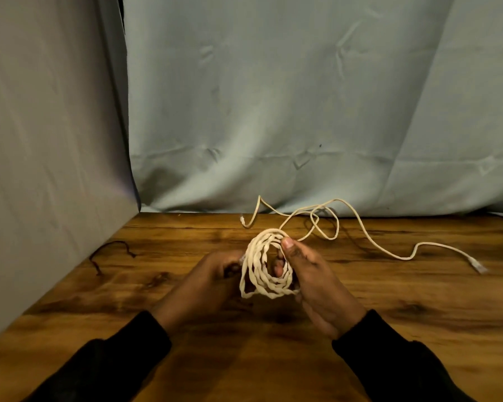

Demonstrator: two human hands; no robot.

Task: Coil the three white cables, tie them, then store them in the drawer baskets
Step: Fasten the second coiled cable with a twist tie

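Note:
A white cable coil [262, 266], its strands twisted, stands upright between my hands above the wooden table [389, 300]. My right hand [314, 282] holds the coil's right side, thumb on top and fingers through the loop. My left hand [206, 282] grips the coil's left edge with curled fingers. Behind the coil a loose white cable [369, 235] lies in tangled loops on the table; one plug end [275, 265] rests at the right, another end [242, 219] near the back. No drawer baskets are in view.
A thin dark cord or tie [111, 250] lies on the table at the left, near a grey fabric wall [50, 169]. A pale cloth backdrop [302, 111] hangs behind the table's far edge.

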